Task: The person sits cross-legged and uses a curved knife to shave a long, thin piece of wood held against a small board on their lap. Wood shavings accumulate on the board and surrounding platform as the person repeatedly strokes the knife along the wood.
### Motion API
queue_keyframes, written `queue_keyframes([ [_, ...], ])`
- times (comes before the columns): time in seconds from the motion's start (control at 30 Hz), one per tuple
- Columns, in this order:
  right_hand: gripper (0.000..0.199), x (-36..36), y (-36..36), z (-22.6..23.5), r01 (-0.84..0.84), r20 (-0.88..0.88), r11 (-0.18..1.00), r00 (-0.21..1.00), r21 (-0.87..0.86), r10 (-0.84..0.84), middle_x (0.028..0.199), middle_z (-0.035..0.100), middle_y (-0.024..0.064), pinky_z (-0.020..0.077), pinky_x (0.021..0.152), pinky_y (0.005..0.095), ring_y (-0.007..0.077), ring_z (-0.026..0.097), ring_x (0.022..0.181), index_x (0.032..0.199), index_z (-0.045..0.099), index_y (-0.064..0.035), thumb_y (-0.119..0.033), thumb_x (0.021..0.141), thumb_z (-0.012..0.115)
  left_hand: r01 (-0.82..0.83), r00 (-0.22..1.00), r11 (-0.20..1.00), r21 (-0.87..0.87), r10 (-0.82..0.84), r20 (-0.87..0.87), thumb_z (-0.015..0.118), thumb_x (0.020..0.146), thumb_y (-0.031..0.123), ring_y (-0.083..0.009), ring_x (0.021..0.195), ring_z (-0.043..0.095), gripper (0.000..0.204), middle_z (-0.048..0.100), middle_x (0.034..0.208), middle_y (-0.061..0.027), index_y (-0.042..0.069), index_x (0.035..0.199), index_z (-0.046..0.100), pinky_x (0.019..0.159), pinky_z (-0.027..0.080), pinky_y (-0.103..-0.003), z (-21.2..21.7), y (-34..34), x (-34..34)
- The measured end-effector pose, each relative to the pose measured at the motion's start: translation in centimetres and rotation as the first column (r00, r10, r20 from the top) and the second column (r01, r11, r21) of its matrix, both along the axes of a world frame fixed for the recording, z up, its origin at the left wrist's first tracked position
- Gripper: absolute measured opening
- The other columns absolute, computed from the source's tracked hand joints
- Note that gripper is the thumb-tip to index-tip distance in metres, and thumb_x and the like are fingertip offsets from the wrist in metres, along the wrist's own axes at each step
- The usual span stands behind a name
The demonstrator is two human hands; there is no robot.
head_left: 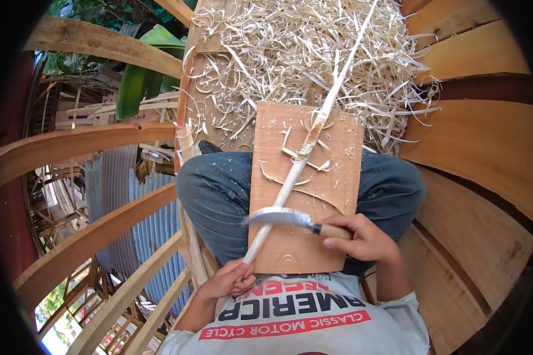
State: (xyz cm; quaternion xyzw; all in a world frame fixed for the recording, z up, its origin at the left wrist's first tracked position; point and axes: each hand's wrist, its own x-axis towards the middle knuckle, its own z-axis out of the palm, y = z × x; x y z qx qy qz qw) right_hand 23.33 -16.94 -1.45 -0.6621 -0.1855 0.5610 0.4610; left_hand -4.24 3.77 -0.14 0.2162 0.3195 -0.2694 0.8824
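Observation:
A long pale wooden stick (291,174) runs slantwise across a flat wooden board (331,171) that lies over my lap. My left hand (232,279) is closed round the stick's near end, close to my shirt. In my right hand (364,238) is the wooden handle of a curved knife (281,216), its blade pointing left and crossing over the stick near the lower part of the board. Whether the edge touches the wood I cannot tell. A brownish, rougher patch shows on the stick around the board's far half. Several curled shavings (320,198) lie on the board.
Beyond the board a thick heap of wood shavings (314,59) covers the floor, and the stick's far end reaches over it. Wooden rails (95,142) stand at the left, with corrugated sheets (154,219) outside. Wide planks (474,154) form the right side. My bent knees (394,186) flank the board.

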Motion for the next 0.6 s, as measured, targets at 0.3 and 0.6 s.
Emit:
queue_keyframes([
  [0.3, 0.037, -0.6, -0.5, 0.2, 0.155, -0.056, 0.988, 0.986, 0.002, -0.155, 0.083, 0.062, 0.0019, 0.0438, 0.063, 0.0211, 0.0043, 0.053, 0.075, 0.116, 0.058, 0.0029, -0.012, 0.085, 0.068, 0.069, 0.997, 0.989, 0.13, -0.071, 0.016, 0.031, 0.103, 0.031, -0.0031, 0.044, 0.028, 0.029, 0.033, 0.059, 0.0044, 0.009, 0.086, 0.039, 0.039, 0.025, -0.019, -0.4, -0.3, -0.2],
  [0.6, 0.029, -0.6, -0.4, 1.3, 0.334, -0.208, 0.928, 0.908, -0.163, -0.363, 0.08, 0.062, 0.0008, 0.0381, 0.052, 0.0174, 0.0003, 0.05, 0.064, 0.112, 0.062, 0.0022, -0.01, 0.086, 0.065, 0.184, 0.98, 0.877, 0.445, -0.199, -0.011, 0.037, 0.102, 0.022, -0.0038, 0.053, 0.037, 0.025, 0.04, 0.062, 0.0037, 0.0, 0.108, 0.048, 0.048, 0.034, -0.021, 1.2, -0.8, 1.2],
])
